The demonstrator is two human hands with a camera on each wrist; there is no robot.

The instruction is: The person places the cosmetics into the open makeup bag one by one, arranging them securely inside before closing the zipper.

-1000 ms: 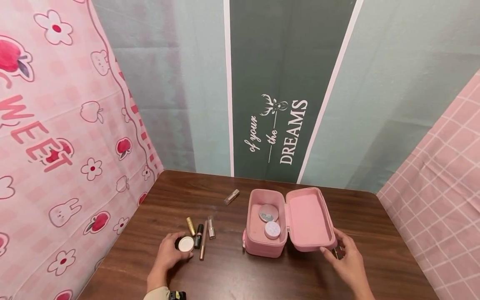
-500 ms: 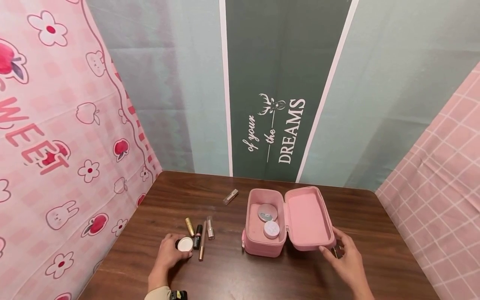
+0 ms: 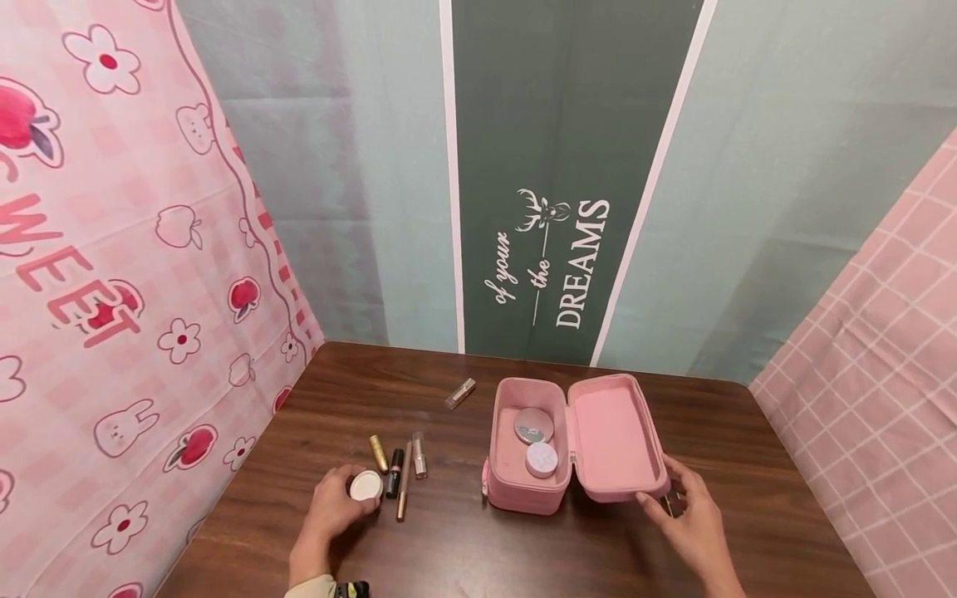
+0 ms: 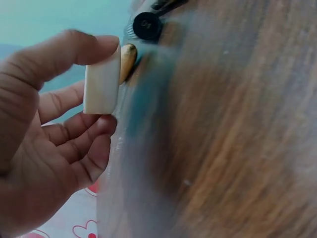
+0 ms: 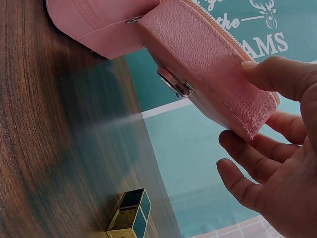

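My left hand [image 3: 334,504] pinches a small round cream-white container [image 3: 366,486] between thumb and fingers, low over the table's left side. In the left wrist view the container [image 4: 102,84] shows its plain side wall. My right hand [image 3: 694,519] grips the corner of the opened lid [image 3: 615,432] of a pink cosmetic case [image 3: 527,496], thumb on one face and fingers beneath, as the right wrist view shows of the lid [image 5: 213,69]. Inside the case lie a silvery round compact [image 3: 534,425] and a small pale round container [image 3: 542,459].
Beside the left hand lie a gold tube [image 3: 379,453], a black tube [image 3: 395,473], a slim brown pencil-like stick [image 3: 404,482] and a clear-capped tube [image 3: 419,455]. Another such tube [image 3: 460,394] lies farther back. A gold-and-black box-shaped item [image 5: 131,214] stands near the right hand.
The left hand has shifted very slightly left with the white container. The right hand stays on the lid, and the case and tubes have not moved.
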